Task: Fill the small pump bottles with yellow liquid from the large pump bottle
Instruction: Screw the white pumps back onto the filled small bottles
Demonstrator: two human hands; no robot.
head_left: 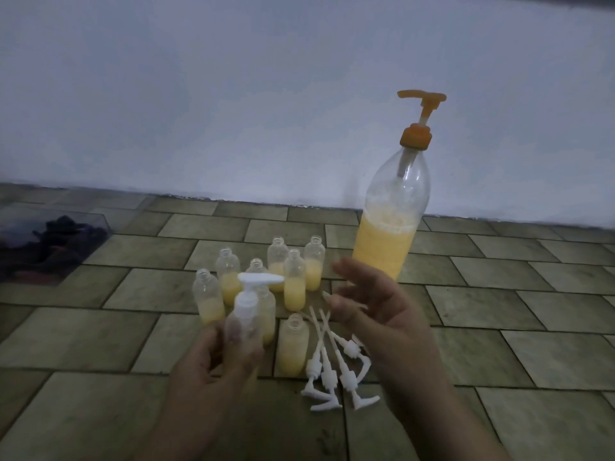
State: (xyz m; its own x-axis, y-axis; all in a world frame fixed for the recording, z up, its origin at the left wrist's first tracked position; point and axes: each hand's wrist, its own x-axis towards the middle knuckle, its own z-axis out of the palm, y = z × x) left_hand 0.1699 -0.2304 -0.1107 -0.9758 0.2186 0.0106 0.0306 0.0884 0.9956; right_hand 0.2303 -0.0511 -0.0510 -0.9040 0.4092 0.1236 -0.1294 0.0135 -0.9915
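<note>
My left hand [213, 357] grips a small clear bottle [242, 322] that has a white pump head on top and looks empty. My right hand [376, 307] hovers open just right of it, fingers spread, holding nothing. Behind the hands stand several small uncapped bottles [294, 287] on the tiled floor, each partly filled with yellow liquid. The large pump bottle [391, 221], clear with an orange pump, stands to the right, about half full of yellow liquid. Several loose white pump heads [332, 371] with long tubes lie on the floor below my right hand.
A clear plastic box [50, 244] with dark contents sits at the far left near the white wall [266, 94]. The floor is olive-brown tile [499, 311].
</note>
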